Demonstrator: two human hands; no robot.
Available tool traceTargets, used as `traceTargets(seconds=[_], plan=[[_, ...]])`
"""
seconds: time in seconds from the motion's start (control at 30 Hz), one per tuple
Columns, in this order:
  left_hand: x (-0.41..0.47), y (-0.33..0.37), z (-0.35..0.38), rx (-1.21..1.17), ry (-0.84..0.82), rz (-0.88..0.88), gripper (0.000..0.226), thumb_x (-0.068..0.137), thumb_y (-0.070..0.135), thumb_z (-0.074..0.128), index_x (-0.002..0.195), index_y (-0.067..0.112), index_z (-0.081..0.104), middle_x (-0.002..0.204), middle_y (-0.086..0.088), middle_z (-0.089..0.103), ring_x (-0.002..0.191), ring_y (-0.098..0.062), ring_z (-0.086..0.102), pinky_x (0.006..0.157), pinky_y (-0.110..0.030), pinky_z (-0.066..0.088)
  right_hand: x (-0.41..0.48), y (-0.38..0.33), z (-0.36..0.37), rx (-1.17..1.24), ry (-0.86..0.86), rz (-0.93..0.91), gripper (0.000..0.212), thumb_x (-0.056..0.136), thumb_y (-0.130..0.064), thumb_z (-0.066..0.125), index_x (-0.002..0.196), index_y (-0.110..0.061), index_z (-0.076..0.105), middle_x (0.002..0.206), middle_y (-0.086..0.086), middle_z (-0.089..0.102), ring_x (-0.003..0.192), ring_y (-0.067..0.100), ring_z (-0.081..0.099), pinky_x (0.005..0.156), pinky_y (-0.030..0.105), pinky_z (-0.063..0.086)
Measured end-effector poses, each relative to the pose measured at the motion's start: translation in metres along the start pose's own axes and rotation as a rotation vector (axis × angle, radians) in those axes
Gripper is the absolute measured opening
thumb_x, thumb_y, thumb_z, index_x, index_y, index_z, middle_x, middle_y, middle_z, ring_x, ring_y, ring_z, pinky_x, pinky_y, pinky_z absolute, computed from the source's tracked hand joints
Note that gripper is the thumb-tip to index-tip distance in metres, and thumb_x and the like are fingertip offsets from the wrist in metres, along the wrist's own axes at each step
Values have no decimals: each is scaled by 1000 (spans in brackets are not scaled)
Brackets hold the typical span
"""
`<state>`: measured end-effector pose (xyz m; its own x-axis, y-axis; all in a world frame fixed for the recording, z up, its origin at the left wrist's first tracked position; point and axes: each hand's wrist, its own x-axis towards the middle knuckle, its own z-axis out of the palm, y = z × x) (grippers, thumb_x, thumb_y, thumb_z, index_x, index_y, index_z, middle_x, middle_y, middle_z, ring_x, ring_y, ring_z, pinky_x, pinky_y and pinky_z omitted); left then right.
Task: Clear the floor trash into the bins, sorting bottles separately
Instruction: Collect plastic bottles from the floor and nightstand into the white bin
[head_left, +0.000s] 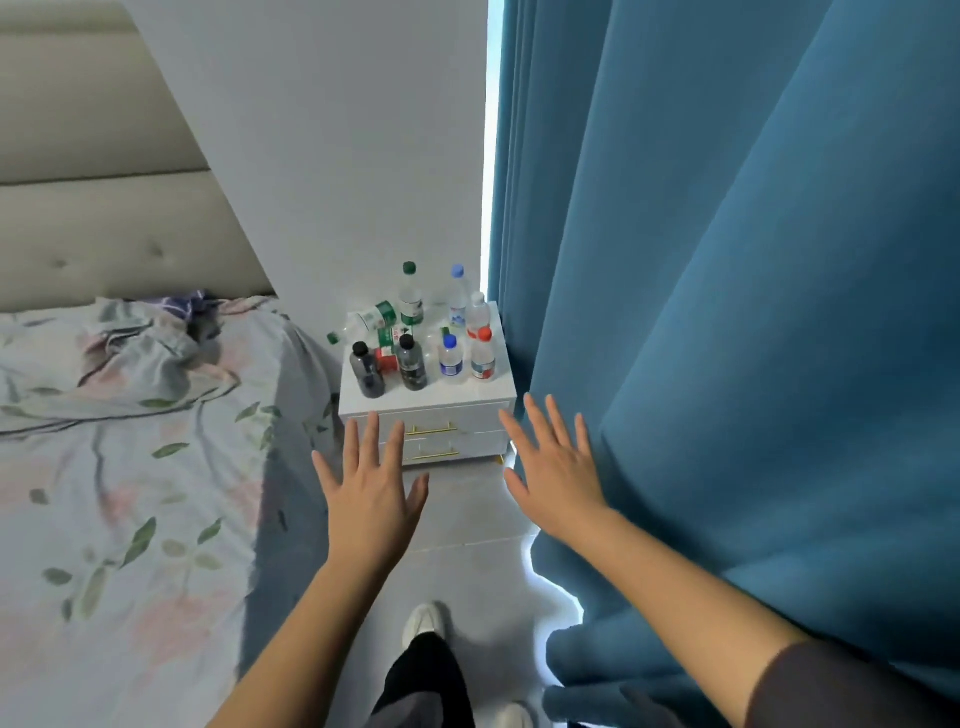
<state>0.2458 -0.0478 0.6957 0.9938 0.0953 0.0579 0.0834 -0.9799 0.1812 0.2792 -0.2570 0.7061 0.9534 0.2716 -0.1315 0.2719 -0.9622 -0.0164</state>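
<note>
Several plastic bottles stand on a white nightstand (431, 400) ahead of me. Two dark bottles (413, 364) are at the front left, clear ones with blue and red caps (483, 356) at the front right. A green-labelled bottle (371, 318) lies on its side at the back left. My left hand (371, 493) hovers in front of the drawers with fingers spread, holding nothing. My right hand (553, 467) is also spread and empty, beside the curtain. No bin is in view.
A bed (130, 467) with a floral cover fills the left. A blue curtain (753, 312) hangs on the right, its hem pooling on the tiled floor (467, 551). My legs and white shoes (427, 618) stand in the narrow aisle between them.
</note>
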Motion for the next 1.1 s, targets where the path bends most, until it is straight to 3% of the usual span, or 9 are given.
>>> traceTargets(seconds=[0.3,0.67,0.87,1.0,1.1], plan=[[133,-45,37,-36,-78,-40,63,90,44,54,145,18,36,157,-10,22,147,-30,10,111,-65,5,132,-3,0,-7,-32,-13,67,99,-43,33,152,-29,-6,160,6,-11,147,30,-10,115,53,-1],[338,-146,78,141,-419,109,70,94,49,44,150,20,13,160,-7,2,147,-28,0,113,-61,4,330,-48,31,19,-260,78,74,97,-38,45,152,-29,-3,160,6,-11,147,31,-10,116,51,2],[383,-173,111,197,-676,74,77,93,49,46,151,18,5,159,-10,3,145,-28,10,114,-56,16,400,-73,67,23,-438,33,79,94,-18,50,151,-31,-1,160,8,-10,146,36,-3,117,53,11],[401,-183,144,100,-745,96,83,90,45,56,150,20,5,159,-10,3,144,-30,19,111,-47,32,435,-84,93,79,-489,11,82,90,-6,54,151,-30,4,160,11,-6,145,39,4,113,53,21],[412,-186,164,58,-751,106,81,89,41,59,150,21,10,159,-8,4,140,-31,27,104,-42,40,454,-91,118,141,-498,21,81,87,-4,54,150,-31,11,159,11,1,139,38,20,104,48,32]])
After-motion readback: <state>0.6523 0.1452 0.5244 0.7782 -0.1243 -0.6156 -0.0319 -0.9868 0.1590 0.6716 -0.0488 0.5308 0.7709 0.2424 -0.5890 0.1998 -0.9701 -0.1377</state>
